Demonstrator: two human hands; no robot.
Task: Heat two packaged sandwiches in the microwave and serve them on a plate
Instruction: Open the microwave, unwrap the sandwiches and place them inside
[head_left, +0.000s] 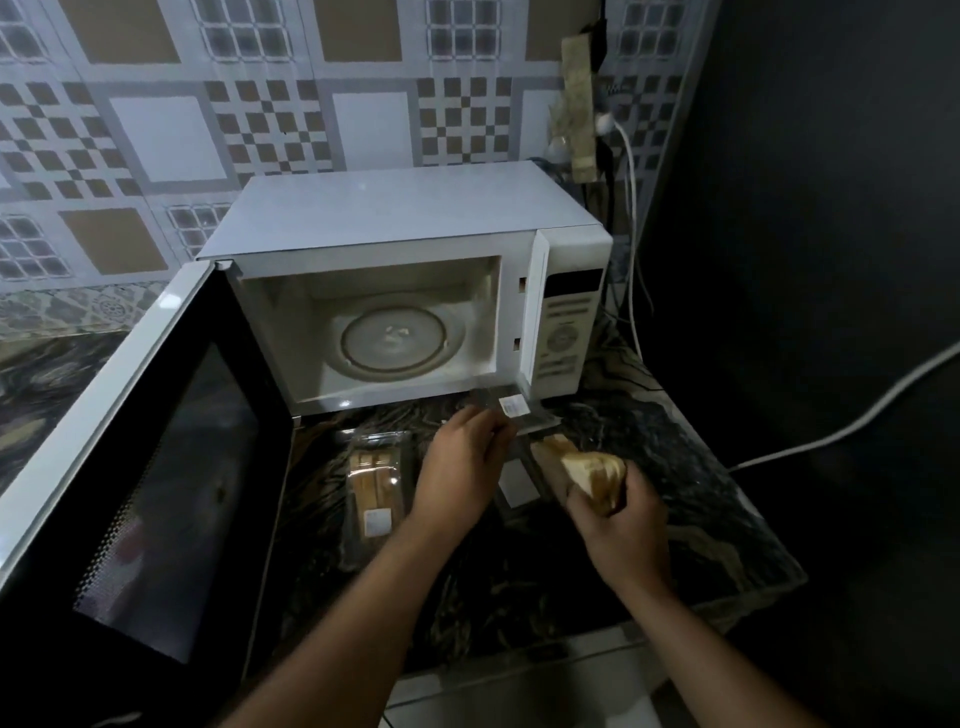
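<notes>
The white microwave (395, 218) stands on the dark marbled counter (675, 499) with its door (145, 467) swung wide open to the left. A plate (395, 340) lies inside the cavity on the glass turntable. My right hand (618, 519) grips an unwrapped sandwich (587, 470) just above the counter. My left hand (467, 457) holds the clear plastic package (514, 415) with a white label, in front of the microwave. A second sandwich, still in its clear package (376, 483), lies on the counter to the left of my left hand.
A tiled wall rises behind the microwave. Cables (631, 218) and a taped socket hang at the back right, and a white cord (857, 421) crosses the dark area on the right. The counter's front edge lies near my forearms.
</notes>
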